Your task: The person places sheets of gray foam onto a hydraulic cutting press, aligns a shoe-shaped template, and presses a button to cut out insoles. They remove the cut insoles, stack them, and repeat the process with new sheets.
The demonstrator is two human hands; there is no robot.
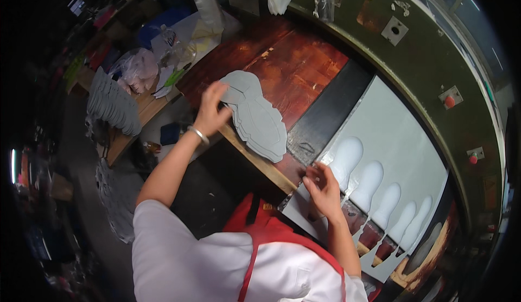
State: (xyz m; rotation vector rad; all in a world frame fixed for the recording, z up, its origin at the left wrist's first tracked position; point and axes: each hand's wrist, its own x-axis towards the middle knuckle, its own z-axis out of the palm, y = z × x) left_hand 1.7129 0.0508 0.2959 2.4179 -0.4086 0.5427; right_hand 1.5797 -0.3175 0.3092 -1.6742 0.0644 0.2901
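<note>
The grey pile [259, 126] lies flat on the red bench [296, 77], close to the wood strip [266, 166] along its near edge. The left hand [213, 109] is at the pile's far end. Its thumb and fingers are spread apart at the rim, and I can't tell how hard they press, if at all. The right hand [324, 191] is near the edge of the grey sheet [404, 120] with the white foot shapes [366, 182]. Its fingers are loosely bent, a little apart from the thumb, and I see nothing in them.

The edges of the pile stick out a bit, so I think it is best to pat them even with both hands, one at each end. A soft push should do, as the pieces look thin and could slide. Lifting from one end only might make the pile fan out.

The pile is long, and it lies on a slant. Its long line runs from the left hand down toward the right hand. The near end points roughly at the right hand. Which end is the toe, I can't tell.
</note>
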